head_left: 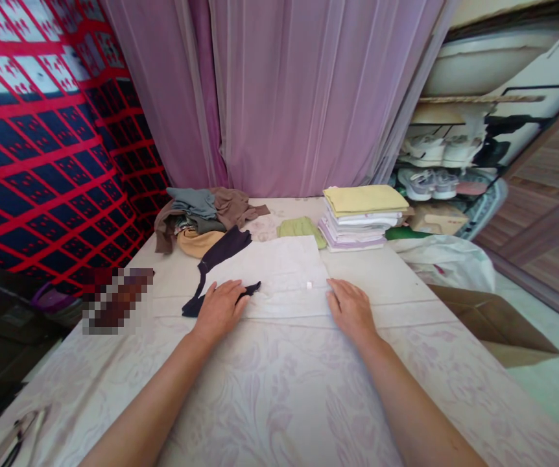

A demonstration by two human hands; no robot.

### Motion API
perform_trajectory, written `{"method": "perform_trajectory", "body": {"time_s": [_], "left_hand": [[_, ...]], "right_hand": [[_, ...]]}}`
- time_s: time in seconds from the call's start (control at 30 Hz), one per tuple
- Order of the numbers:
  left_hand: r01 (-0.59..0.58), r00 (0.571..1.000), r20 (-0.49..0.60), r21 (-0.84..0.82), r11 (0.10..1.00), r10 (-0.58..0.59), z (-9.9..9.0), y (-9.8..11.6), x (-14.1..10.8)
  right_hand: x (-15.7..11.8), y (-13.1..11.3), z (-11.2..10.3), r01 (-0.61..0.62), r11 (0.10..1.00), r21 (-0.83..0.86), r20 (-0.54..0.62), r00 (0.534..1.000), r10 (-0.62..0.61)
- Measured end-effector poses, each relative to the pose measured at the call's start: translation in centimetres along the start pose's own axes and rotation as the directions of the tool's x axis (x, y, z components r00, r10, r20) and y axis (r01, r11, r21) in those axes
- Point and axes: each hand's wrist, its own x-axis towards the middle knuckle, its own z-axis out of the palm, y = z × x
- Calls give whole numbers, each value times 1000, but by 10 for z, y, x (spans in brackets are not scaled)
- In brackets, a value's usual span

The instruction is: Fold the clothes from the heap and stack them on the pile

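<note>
A white T-shirt (279,269) with black sleeves and collar is spread flat on the bed, neck end to the left, with a small white tag near its lower right. My left hand (222,306) lies palm down over the near shoulder, beside the black sleeve, its fingers stretched out. At the hem on the right rests my right hand (352,309), fingers extended and fingertips at the cloth's edge. Neither hand appears to grip the fabric.
Behind the shirt stand a stack of folded clothes (362,220) with yellow on top and a green folded cloth (299,228). A loose clothes pile (199,217) sits back left. Beyond the right edge are a cardboard box (493,324) and a shoe rack (454,162).
</note>
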Motion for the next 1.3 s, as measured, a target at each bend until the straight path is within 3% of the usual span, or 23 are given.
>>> {"method": "perform_trajectory", "body": {"time_s": [0.2,0.3,0.5,0.6,0.77,1.07,1.23,1.3], "left_hand": [[-76,997,12,-113,991,78,8,5,30],[-47,998,26,-98,994,50,13,1,38],[5,998,-59,-179,984,-16,21,-4,35],[6,996,-83,-222,975,-25,23,-2,32],[37,993,-101,-161,986,-54,22,3,32],[32,996,-82,-169,985,-46,22,5,30],[-50,987,-158,-140,989,27,20,5,28],[-102,987,-136,-103,989,88,20,9,26]], "right_hand": [[17,20,-3,-6,999,45,85,996,2],[19,26,-1,-35,992,121,70,997,27],[20,27,-1,31,939,342,-36,999,-20],[19,24,-2,-14,918,395,-42,999,34],[17,21,0,-106,945,309,-47,991,126],[14,18,0,-120,990,67,-43,991,123],[15,17,-6,-80,995,59,-120,989,86],[15,10,-8,-9,997,80,-134,991,19]]}}
